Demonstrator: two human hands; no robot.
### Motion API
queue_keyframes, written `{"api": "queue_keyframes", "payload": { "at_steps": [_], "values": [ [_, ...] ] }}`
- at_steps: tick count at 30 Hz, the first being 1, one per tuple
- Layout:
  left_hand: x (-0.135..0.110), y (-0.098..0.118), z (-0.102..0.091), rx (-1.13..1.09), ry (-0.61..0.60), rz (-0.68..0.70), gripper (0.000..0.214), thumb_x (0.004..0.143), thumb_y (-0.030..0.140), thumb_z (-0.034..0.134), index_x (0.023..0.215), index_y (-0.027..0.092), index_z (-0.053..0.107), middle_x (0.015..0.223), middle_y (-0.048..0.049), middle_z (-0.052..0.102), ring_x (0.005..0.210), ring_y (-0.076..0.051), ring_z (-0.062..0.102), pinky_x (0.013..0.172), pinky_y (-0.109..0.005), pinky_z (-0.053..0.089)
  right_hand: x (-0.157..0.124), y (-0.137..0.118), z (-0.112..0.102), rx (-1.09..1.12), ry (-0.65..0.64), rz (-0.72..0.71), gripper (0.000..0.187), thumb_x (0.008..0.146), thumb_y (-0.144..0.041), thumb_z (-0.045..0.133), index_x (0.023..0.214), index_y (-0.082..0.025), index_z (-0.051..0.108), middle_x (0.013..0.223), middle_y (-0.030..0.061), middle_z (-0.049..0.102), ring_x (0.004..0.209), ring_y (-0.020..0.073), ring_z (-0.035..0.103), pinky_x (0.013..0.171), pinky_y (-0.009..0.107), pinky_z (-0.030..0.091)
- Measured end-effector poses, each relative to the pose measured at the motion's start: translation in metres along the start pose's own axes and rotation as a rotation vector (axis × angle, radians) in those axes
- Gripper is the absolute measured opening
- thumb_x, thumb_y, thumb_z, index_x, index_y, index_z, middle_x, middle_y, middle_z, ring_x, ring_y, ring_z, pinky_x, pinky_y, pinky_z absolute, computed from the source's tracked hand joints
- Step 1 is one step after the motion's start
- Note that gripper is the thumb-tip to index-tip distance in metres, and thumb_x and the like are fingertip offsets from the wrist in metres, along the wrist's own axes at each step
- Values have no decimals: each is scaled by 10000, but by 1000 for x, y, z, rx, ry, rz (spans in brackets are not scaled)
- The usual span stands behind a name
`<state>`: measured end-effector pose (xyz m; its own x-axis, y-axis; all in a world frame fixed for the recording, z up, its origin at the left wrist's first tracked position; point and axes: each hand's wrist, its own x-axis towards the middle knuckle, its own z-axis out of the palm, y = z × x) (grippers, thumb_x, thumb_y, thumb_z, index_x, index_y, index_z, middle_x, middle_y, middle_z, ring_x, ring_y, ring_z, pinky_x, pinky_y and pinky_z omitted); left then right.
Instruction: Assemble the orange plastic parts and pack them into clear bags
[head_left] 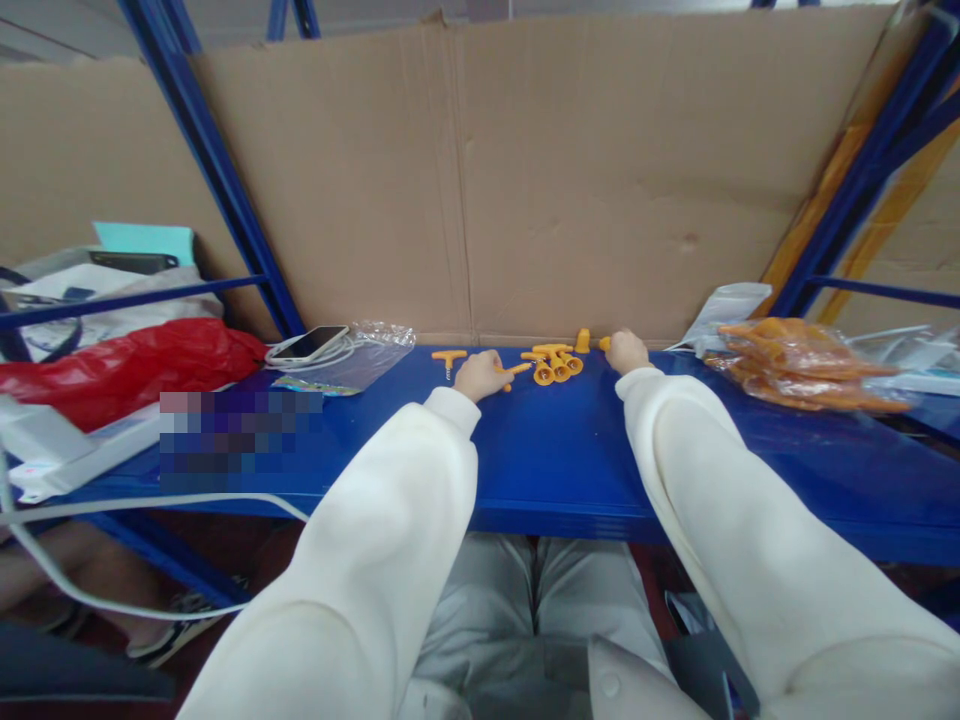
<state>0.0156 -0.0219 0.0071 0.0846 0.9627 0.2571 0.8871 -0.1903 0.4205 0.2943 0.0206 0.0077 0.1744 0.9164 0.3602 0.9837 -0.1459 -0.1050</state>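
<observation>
My left hand (480,376) is closed on an orange T-shaped handle (516,371), whose bar and stem stick out to the right of the fingers. To its left lies an orange corkscrew (449,360) with a T handle and a metal spiral. Right of the hand, several orange corkscrews with cup-shaped bases (556,368) lie in a cluster, open ends toward me. Behind them an orange cup (583,340) stands on the table. My right hand (628,350) is closed round an orange cup (604,343); only a small part shows at the fingertips.
The blue tabletop (555,460) meets a cardboard wall (585,180) at the back. Plastic-wrapped orange parts (802,365) lie at right. On the left are a phone (307,344), a clear bag (367,360), a red bag (142,365) and a power strip (90,445) with white cables.
</observation>
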Motion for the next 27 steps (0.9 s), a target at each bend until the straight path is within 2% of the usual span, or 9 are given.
{"api": "queue_keyframes", "payload": {
  "at_steps": [4,9,14,18,22,24,27],
  "values": [
    [-1,2,-2,3,-14,-2,158,803,306,739,900,190,694,905,-74,808,839,-234,733,721,-284,495,2,5,6,-3,-81,10,443,951,-115,470,1361,-95,636,1387,233,579,1221,281,649,1022,331,490],
    [-2,3,-3,7,-22,-14,149,817,306,729,893,188,680,929,-82,805,855,-234,734,707,-276,488,5,7,8,-18,-206,-70,464,966,-108,434,1395,-94,609,1391,220,599,1290,267,594,1064,338,455],
    [0,0,-2,-8,-14,-4,164,808,326,750,865,194,672,934,-76,808,864,-226,731,717,-271,492,-1,5,2,-53,-171,-8,441,970,-117,441,1366,-116,635,1378,232,612,1263,287,639,1020,347,490],
    [0,1,-2,-22,-33,-2,187,797,334,763,884,193,677,896,-68,809,840,-220,727,733,-273,499,-6,4,-4,-41,-137,77,430,961,-147,502,1369,-62,608,1325,273,649,1283,319,638,994,371,513],
    [-1,2,-3,-9,-15,2,169,813,317,744,897,186,680,908,-75,808,844,-222,730,734,-272,498,-10,5,-7,-45,-63,144,455,947,-167,558,1383,-40,555,1268,291,683,1301,343,624,1045,459,487],
    [-2,2,-3,3,10,2,169,819,320,740,901,185,680,935,-74,807,865,-222,732,735,-269,495,-12,6,-8,-45,-48,143,463,942,-170,572,1393,-67,551,1284,287,679,1326,351,603,1054,487,479],
    [-4,3,-3,1,25,6,182,824,322,741,921,180,680,970,-80,803,876,-219,733,733,-266,488,-14,7,-10,15,-88,96,523,931,-154,570,1450,-107,521,1316,270,672,1311,350,615,1019,452,506]
  ]
}}
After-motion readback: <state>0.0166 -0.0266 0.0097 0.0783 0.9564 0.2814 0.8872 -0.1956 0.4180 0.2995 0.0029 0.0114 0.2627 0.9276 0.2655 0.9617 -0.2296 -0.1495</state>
